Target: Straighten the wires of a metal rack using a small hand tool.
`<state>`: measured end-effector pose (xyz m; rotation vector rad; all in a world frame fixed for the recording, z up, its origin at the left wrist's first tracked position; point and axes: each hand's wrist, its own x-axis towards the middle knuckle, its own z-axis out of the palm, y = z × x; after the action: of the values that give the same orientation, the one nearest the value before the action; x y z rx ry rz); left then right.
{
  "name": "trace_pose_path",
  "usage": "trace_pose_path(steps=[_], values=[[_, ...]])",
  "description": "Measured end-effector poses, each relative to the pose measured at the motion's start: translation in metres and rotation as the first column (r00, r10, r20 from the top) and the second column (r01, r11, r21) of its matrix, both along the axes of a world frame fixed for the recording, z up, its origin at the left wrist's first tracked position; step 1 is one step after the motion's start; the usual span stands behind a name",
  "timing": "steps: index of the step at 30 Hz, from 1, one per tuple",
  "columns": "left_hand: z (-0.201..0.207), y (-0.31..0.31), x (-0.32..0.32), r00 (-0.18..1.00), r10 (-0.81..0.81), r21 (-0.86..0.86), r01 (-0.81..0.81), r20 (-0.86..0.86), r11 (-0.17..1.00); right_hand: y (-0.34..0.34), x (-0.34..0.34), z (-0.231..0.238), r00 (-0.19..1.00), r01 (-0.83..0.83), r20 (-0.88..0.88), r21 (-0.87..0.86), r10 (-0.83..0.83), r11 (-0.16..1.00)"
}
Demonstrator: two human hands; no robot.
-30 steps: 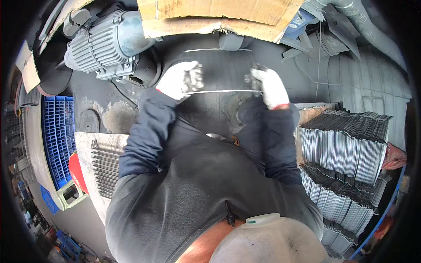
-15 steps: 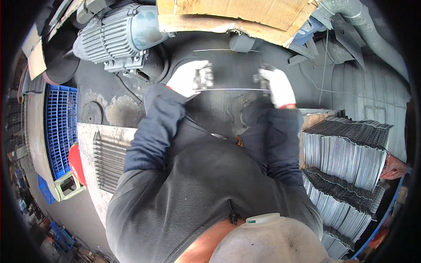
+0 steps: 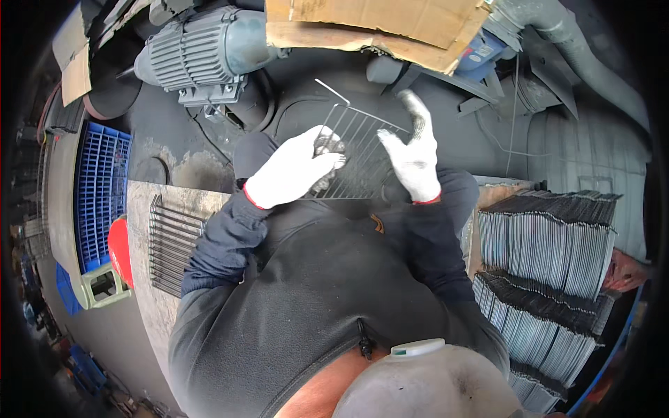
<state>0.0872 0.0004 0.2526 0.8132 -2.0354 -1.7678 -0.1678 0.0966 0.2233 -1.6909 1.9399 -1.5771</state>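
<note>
over the lap, mid-picture: a wire rack (image 3: 360, 152), tilted, its left side clamped in the left hand (image 3: 300, 167), as i see it from my remote post. the right hand (image 3: 416, 150) stands apart from the left, thumb and fingers spread, just beside the rack's right edge; whether the thumb touches the wire i cannot tell. to the left, dark wirework (image 3: 172, 247) lies on the bench (image 3: 191, 198); to the right stand dense stacks (image 3: 547, 237) of thin metal pieces. beyond the hands: a grey motor (image 3: 202, 56) and cardboard (image 3: 380, 28). i judge the step in hand to be a one-handed hold on a single rack, the second grip not yet made. the next move, in my reading, calls for closing the right hand on the free edge while the left steadies the rack.
</note>
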Motion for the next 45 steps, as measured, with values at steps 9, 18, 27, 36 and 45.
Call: trace_pose_path(steps=[9, 18, 27, 36, 45], values=[[0.008, 0.021, -0.025, 0.918, 0.285, -0.637, -0.397, -0.277, 0.661, 0.058, -0.03, 0.011, 0.868, 0.046, 0.463, 0.286, -0.18, 0.957], [-0.038, 0.06, -0.022, 0.813, 0.581, 0.193, -0.567, -0.02, 0.801, 0.039, -0.035, -0.02, 0.216, 0.106, 0.893, -0.423, 0.395, 0.9], [-0.065, 0.043, -0.017, 0.739, 0.508, 0.614, -0.163, -0.442, 0.772, 0.033, 0.038, -0.051, -0.006, -0.004, 0.983, -0.184, 0.184, 0.983], [-0.052, 0.052, -0.016, 0.768, 0.406, 0.566, -0.068, -0.496, 0.821, 0.024, 0.015, -0.061, -0.027, 0.001, 0.911, -0.412, 0.412, 0.911], [-0.061, 0.038, -0.011, 0.81, 0.379, 0.379, -0.213, -0.448, 0.901, 0.025, 0.026, -0.074, -0.184, -0.134, 0.885, -0.454, 0.428, 0.881]])
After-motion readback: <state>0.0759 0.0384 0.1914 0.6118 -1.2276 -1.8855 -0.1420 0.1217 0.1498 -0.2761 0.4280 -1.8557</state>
